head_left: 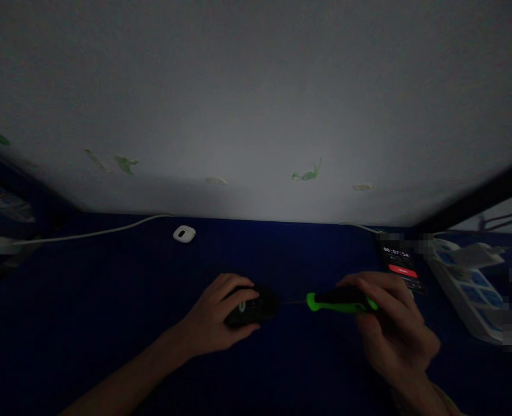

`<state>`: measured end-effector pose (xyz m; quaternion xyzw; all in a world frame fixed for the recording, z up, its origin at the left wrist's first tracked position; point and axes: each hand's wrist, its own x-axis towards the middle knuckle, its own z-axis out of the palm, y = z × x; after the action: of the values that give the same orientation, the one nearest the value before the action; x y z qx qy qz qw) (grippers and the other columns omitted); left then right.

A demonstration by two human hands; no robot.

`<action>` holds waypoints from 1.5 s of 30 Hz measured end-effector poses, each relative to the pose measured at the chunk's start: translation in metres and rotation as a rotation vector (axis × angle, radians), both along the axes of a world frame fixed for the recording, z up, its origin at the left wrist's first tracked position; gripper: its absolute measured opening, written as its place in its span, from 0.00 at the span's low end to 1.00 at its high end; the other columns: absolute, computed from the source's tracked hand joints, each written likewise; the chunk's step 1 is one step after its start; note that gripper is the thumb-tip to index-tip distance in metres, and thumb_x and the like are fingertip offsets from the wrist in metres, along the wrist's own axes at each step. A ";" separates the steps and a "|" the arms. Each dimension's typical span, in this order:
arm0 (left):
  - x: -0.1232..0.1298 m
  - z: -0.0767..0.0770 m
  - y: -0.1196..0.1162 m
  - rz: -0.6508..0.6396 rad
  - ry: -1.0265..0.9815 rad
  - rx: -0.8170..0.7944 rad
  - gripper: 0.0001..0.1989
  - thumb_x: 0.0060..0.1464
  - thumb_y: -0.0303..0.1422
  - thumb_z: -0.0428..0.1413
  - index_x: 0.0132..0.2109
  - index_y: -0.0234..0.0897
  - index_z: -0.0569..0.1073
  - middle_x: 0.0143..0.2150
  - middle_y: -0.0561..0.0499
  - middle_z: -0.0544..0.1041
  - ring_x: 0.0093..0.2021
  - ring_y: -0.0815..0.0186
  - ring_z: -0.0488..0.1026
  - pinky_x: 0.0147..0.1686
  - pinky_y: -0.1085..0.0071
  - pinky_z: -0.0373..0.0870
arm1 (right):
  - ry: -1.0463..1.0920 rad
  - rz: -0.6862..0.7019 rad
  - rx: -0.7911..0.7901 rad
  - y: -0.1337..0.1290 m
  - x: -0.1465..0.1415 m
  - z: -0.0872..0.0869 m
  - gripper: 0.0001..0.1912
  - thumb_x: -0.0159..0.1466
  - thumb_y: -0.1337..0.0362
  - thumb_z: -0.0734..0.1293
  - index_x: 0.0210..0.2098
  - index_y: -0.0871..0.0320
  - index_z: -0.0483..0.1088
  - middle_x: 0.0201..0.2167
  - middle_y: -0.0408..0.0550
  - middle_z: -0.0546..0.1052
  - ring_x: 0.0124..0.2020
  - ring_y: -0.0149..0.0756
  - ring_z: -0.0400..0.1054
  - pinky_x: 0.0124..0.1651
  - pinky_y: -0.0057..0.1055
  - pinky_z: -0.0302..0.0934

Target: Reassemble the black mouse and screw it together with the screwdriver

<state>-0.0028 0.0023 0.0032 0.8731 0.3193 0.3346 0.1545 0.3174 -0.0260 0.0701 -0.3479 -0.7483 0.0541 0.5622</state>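
Note:
A black computer mouse (262, 306) lies on the dark blue tabletop, its front end pointing right. My left hand (223, 312) is closed around it, fingers over the top and far side, thumb along the near side. To the right, my right hand (394, 323) grips a screwdriver (340, 301) with a black and bright green handle. The thin shaft points left, and its tip is at or close to the front edge of the mouse; in the dim light I cannot tell whether they touch.
A small white case (184, 234) sits near the wall. Behind my right hand lies a phone (397, 260) with a running timer. A white power strip (472, 294) with plugs stands far right. A white cable (95, 234) runs along the back left. The pale wall (256, 115) rises behind.

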 end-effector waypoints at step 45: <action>0.001 0.000 0.002 -0.026 0.062 0.107 0.22 0.61 0.33 0.67 0.61 0.40 0.75 0.57 0.40 0.78 0.54 0.52 0.78 0.53 0.54 0.78 | 0.179 0.091 -0.178 0.008 -0.007 -0.009 0.31 0.73 0.70 0.66 0.73 0.45 0.64 0.55 0.52 0.77 0.45 0.40 0.78 0.45 0.43 0.79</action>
<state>-0.0021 0.0044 0.0035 0.8941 0.2941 0.3219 0.1021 0.3107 -0.0183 0.0613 -0.3560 -0.7022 0.1765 0.5907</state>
